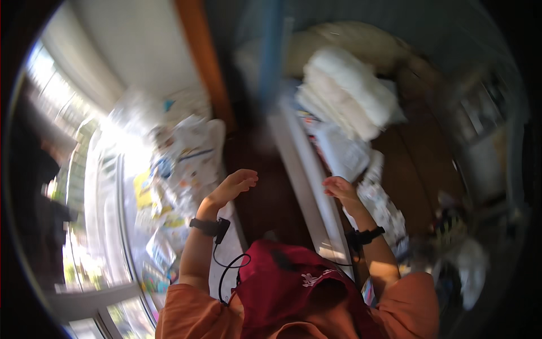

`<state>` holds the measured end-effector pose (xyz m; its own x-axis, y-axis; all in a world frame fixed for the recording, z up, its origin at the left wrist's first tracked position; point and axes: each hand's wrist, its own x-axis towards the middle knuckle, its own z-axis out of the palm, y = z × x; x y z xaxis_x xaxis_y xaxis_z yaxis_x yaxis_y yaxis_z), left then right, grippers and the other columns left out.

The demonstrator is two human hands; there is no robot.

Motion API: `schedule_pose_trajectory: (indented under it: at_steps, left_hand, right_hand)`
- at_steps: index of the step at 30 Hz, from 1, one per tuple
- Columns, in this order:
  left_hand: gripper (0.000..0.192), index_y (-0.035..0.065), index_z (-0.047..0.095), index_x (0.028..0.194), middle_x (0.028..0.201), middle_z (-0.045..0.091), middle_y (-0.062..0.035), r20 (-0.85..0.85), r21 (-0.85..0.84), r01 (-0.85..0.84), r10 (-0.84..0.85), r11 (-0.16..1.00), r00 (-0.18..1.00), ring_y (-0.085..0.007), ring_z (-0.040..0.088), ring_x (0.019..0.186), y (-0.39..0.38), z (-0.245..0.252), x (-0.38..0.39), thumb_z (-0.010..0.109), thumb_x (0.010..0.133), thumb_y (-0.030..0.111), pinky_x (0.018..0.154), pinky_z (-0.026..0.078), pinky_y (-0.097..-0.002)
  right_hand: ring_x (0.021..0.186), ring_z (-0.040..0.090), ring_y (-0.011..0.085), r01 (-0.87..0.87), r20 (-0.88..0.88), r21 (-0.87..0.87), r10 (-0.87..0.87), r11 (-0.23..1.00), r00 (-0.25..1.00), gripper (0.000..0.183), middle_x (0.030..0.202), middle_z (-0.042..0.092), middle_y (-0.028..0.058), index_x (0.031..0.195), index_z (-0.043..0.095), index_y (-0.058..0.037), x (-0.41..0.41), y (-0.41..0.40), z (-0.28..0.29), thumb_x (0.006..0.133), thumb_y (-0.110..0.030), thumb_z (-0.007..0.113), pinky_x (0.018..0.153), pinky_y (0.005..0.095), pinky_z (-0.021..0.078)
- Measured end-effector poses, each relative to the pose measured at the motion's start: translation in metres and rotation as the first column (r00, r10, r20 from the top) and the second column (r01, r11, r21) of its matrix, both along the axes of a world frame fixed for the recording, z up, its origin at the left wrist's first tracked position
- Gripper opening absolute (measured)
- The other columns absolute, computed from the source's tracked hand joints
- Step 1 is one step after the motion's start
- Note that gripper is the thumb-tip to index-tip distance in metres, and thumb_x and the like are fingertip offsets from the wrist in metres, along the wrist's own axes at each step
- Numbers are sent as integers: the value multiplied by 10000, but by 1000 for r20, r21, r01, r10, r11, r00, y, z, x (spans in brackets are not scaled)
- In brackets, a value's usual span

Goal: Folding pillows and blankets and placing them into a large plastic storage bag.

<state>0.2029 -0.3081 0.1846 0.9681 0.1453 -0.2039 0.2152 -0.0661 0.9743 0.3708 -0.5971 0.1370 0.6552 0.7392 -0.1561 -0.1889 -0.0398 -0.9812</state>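
Note:
Both hands are raised in front of my body, some way apart, over a dark brown floor (266,190). My left hand (237,184) has its fingers slightly bent and holds nothing; a heap of white printed cloth or plastic (190,161) lies beyond it to the left. My right hand (337,187) is empty too, its fingers loosely curled, beside a long pale rail or board edge (302,169). Near it lie a white plastic bag (345,148) and a thick folded white quilt or padding (347,89). Each wrist wears a black strap; a cable runs from the left one.
Along the left run bright windows (106,203) and a sill with several bags and papers. A dark-clothed person (38,169) shows at the far left. An orange-brown wooden post (205,59) stands ahead. Brown boards (406,156) and blurred clutter lie at the right.

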Motion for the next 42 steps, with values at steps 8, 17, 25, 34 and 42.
schedule_pose_trajectory:
  at_steps: [8,17,25,34,42]
  left_hand:
    - [267,17,452,1030,903,514,-43,-57,4,753,-751,658,657,-112,490,838,-117,-50,128,466,789,131,725,391,-227]
    - [242,28,453,984,981,458,-111,402,476,867,-913,148,-65,-190,486,863,-368,-51,101,506,755,85,722,388,-248]
    - [257,40,487,991,1109,408,-163,219,819,573,-937,24,-273,-319,403,997,-490,-86,62,496,753,136,849,331,-362]
    - [270,65,516,1003,1200,283,-221,201,592,781,-901,-201,-384,-357,328,1074,-471,-132,64,522,743,139,883,298,-360]
    - [289,81,516,994,1149,300,-233,129,777,599,-882,-195,-454,-369,286,1081,-465,-130,58,498,707,114,900,284,-369]
  right_hand:
    - [770,482,89,831,236,87,-822,549,518,156,874,511,22,930,493,-37,-145,-195,2,785,-91,471,690,217,395]
    - [915,425,232,949,913,-246,-375,-199,158,263,985,465,121,1025,461,-40,-310,-313,2,768,-94,475,791,301,339]
    - [821,429,277,926,820,-375,-483,-45,309,124,824,471,120,793,526,-28,-322,-307,-7,756,-134,474,718,336,360]
    - [866,454,304,953,407,-297,-911,-61,69,209,833,492,140,884,508,-29,-327,-313,-25,732,-170,534,672,367,408]
    - [741,504,310,875,945,-327,-131,-356,300,381,806,526,159,964,498,-24,-267,-338,20,656,-224,597,691,332,414]
